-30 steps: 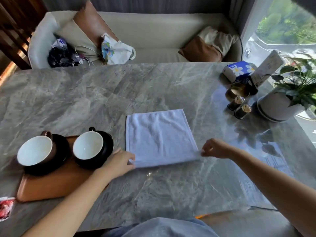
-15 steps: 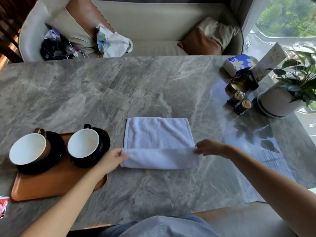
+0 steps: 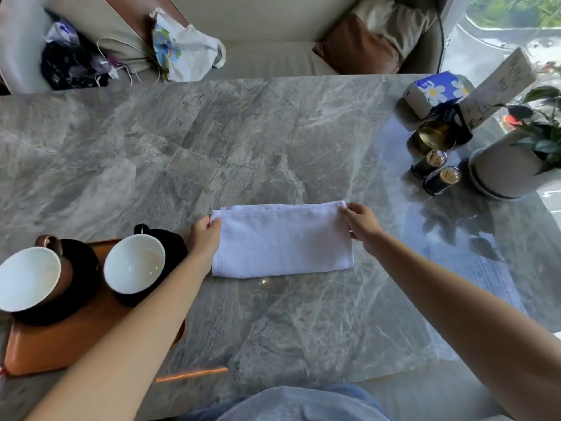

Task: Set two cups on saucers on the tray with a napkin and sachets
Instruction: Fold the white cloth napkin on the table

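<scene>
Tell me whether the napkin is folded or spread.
Folded. The napkin lies on the table as a narrow doubled strip, left hand and right hand pinching its far corners.

Napkin [image 3: 282, 240] lies folded at table [image 3: 243, 141] centre, a hand at each end. Tray [image 3: 60, 344] sits left of it, bearing two cups [image 3: 133, 262] on saucers [image 3: 88, 268]. Plant pot [image 3: 504, 174] stands far right.

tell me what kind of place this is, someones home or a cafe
Probably a cafe or hotel lounge, though a home is possible. A standing card sits by the tissue box and two small shakers at the edge of the marble table, with a cushioned bench seat behind.
</scene>
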`<move>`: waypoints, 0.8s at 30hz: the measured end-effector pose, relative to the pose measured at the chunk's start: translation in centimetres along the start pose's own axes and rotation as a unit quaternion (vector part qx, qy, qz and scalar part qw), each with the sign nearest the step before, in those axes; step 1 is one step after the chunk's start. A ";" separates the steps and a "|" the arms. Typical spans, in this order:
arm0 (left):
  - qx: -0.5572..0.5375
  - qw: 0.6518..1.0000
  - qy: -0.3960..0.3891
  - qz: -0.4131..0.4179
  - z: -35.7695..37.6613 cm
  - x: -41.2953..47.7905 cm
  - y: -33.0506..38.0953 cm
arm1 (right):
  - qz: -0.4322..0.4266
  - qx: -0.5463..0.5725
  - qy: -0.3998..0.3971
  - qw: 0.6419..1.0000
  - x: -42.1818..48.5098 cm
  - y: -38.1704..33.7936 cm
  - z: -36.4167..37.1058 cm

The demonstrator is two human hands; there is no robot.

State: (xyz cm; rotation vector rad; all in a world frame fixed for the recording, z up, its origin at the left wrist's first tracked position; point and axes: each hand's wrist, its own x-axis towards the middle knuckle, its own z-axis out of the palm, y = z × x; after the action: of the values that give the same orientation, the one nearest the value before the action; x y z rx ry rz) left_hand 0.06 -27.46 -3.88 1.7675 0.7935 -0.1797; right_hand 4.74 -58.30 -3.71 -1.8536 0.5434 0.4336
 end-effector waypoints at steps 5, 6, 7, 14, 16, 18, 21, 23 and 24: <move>0.002 1.000 -0.011 0.011 0.7 1.9 0.2 | 0.015 -0.022 0.032 0.999 1.4 0.6 0.5; 0.007 1.000 -0.010 0.016 0.8 2.1 0.1 | 0.016 -0.030 0.038 0.999 1.5 0.7 0.6; 0.012 1.000 -0.008 0.019 0.8 2.3 0.0 | 0.013 -0.038 0.042 0.998 1.7 0.9 0.7; -0.019 1.000 0.013 -0.004 1.5 3.8 -0.2 | -0.012 -0.075 0.070 0.995 2.8 1.0 1.2; -0.008 1.000 0.023 -0.006 1.7 4.0 -0.3 | -0.013 -0.071 0.079 0.994 3.0 1.1 1.3; 0.007 0.999 0.033 -0.008 1.9 4.1 -0.3 | -0.012 -0.078 0.088 0.993 3.2 1.2 1.5; 0.010 0.999 0.047 -0.007 2.2 4.2 -0.4 | -0.016 -0.100 0.101 0.990 3.3 1.2 1.7; 0.010 0.999 0.052 -0.005 2.3 4.3 -0.5 | -0.022 -0.112 0.109 0.987 3.3 1.2 1.8; 0.016 0.998 0.058 -0.006 2.4 4.3 -0.5 | -0.023 -0.116 0.111 0.987 3.4 1.2 1.8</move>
State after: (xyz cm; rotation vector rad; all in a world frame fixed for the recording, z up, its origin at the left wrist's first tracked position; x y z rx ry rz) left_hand 3.66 -27.72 -7.22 1.8168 0.8896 -0.1000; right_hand 6.79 -57.45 -7.08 -2.1498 0.6193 0.2692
